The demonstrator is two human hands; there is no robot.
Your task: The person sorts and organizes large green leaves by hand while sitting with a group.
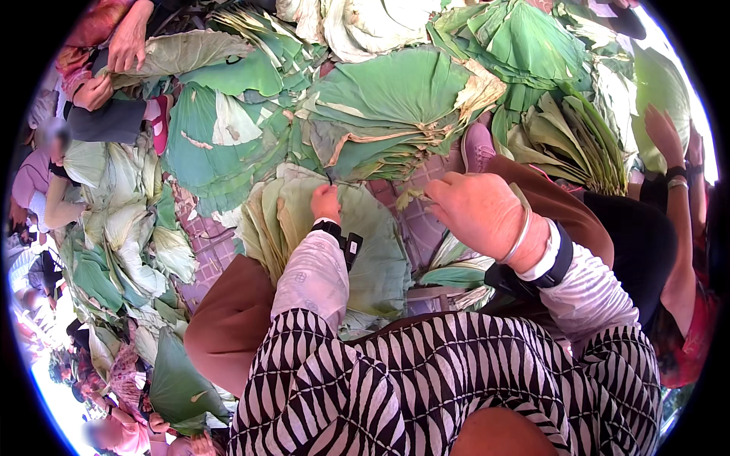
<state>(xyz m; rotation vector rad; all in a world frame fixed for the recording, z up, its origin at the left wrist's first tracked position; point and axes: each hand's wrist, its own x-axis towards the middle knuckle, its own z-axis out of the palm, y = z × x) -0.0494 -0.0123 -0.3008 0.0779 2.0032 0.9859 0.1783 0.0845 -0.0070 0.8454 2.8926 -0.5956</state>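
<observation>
A pile of pale green, partly dried lotus leaves [373, 245] lies across my lap, between my knees. My left hand [326, 204] is closed at the upper edge of the top leaf, pinching it. A small dark tip shows just beyond those fingers; what it is cannot be made out. To the right, my right hand [479, 211] is raised above the brick paving, apart from the pile. Between its thumb and fingers is a small torn yellow-green leaf scrap [412, 198].
Beyond my lap lies a large stack of green leaves [393, 85] with browned edges. A bundle of folded leaves [570, 142] stands at right, beside a co-worker's hand [664, 137] on a leaf. Another person's hands [126, 45] hold a dry leaf at upper left. Leaf heaps [122, 222] line the left.
</observation>
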